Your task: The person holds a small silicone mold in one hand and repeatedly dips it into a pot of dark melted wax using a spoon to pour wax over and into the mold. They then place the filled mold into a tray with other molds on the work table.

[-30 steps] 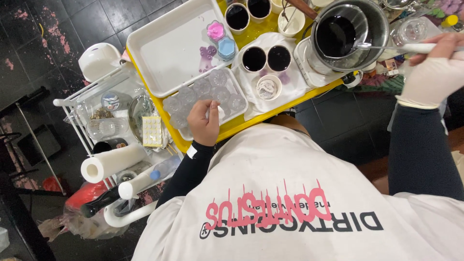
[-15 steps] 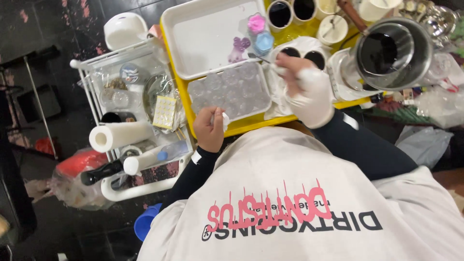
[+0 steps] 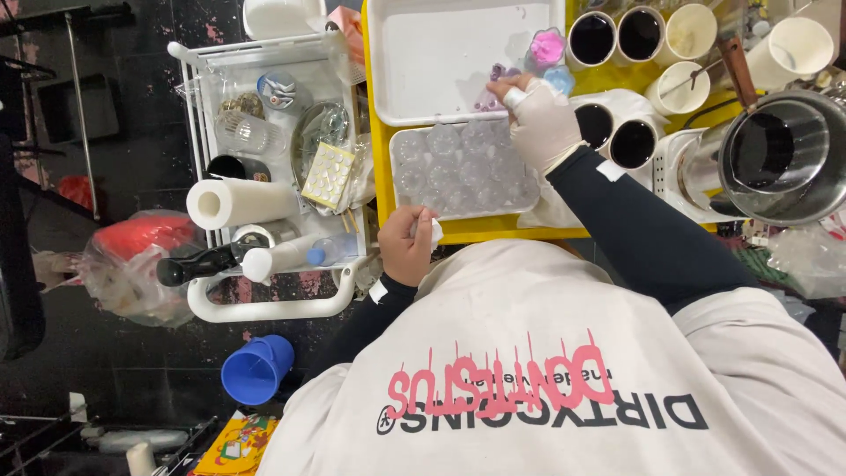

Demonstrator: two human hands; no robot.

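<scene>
Head view looked down: nearest, the left hand (image 3: 407,244) sat at the worktop's (image 3: 381,167) front edge, its grip curled round a small white piece (image 3: 435,231). Just beyond lay the clear mould tray (image 3: 463,167), long axis running left to right. Farther, the gloved right hand (image 3: 540,119) reached over the tray's far edge, fingertips pinched near the purple mould (image 3: 493,75); what they held I couldn't tell.

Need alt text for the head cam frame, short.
Seen from above, a person's gloved right hand reaches over a clear mould tray toward small purple pieces in a white tray, while the bare left hand holds a small white object near the yellow table edge. Cups of dark liquid and a metal pot stand to the right.
</scene>
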